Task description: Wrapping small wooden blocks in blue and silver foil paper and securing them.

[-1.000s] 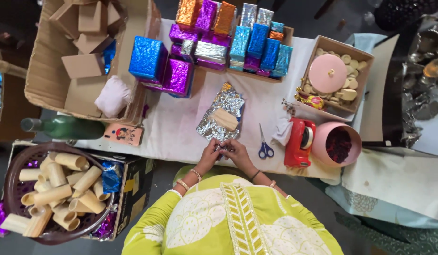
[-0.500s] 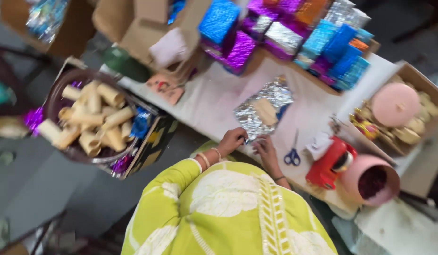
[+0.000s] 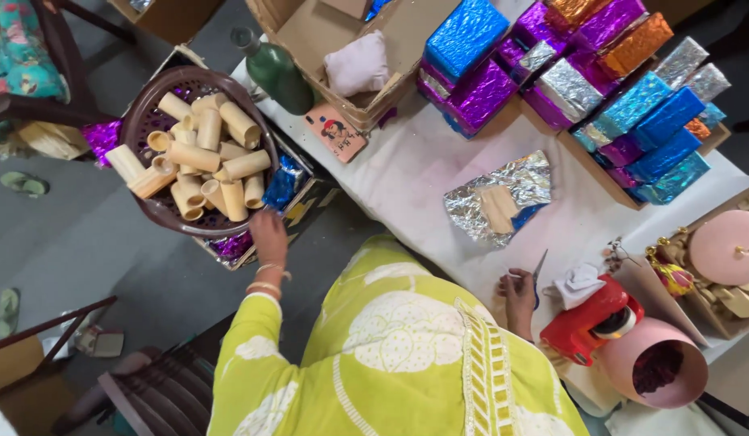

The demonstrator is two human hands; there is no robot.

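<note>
My left hand (image 3: 268, 236) reaches down to the left and touches the near rim of a brown plastic basket (image 3: 139, 121) heaped with cardboard tubes (image 3: 205, 157); I see nothing held in it. My right hand (image 3: 517, 292) rests curled at the near edge of the white-covered table (image 3: 407, 169), right beside the blue-handled scissors (image 3: 541, 265). Whether it grips anything is unclear. A crumpled silver foil sheet (image 3: 520, 182) lies on the table with a flat cardboard piece (image 3: 498, 208) on it.
Shiny foil-wrapped boxes (image 3: 568, 73) in blue, purple, silver and orange crowd the far side. A green bottle (image 3: 276, 71) and an open carton (image 3: 310, 32) stand far left. A red tape dispenser (image 3: 588, 323), pink bowl (image 3: 657, 363) and pink lid (image 3: 725, 246) sit right.
My hands have parted from in front of the foil. The left swung out to the tube basket; the right stayed at the table edge by the scissors. The view turned left.
</note>
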